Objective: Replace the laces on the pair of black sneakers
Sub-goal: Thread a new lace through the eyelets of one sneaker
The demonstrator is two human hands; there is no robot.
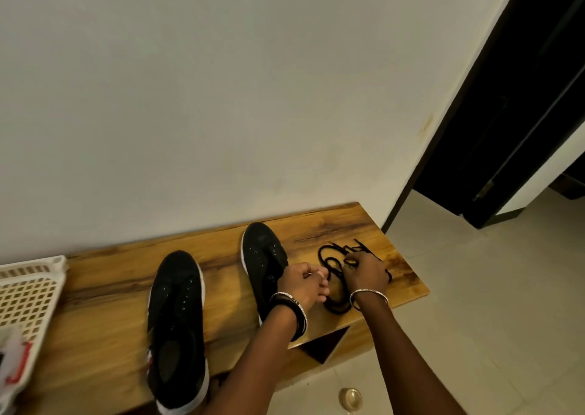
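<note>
Two black sneakers with white soles stand on a wooden bench (104, 291), toes toward the wall, and neither shows a lace in its eyelets. The left sneaker (175, 326) is nearer me; the right sneaker (264, 256) stands further back. A tangle of black laces (335, 258) lies on the bench to the right of that shoe. My right hand (365, 272) rests on the tangle with its fingers curled into the laces. My left hand (304, 283) sits beside the right sneaker's opening, fingers curled and pinching a strand of lace.
A white plastic lattice basket (28, 291) sits at the bench's left end with a white and red item (12, 361) in front of it. A plain wall rises behind the bench. A dark doorway (506, 114) and tiled floor (474, 319) lie to the right.
</note>
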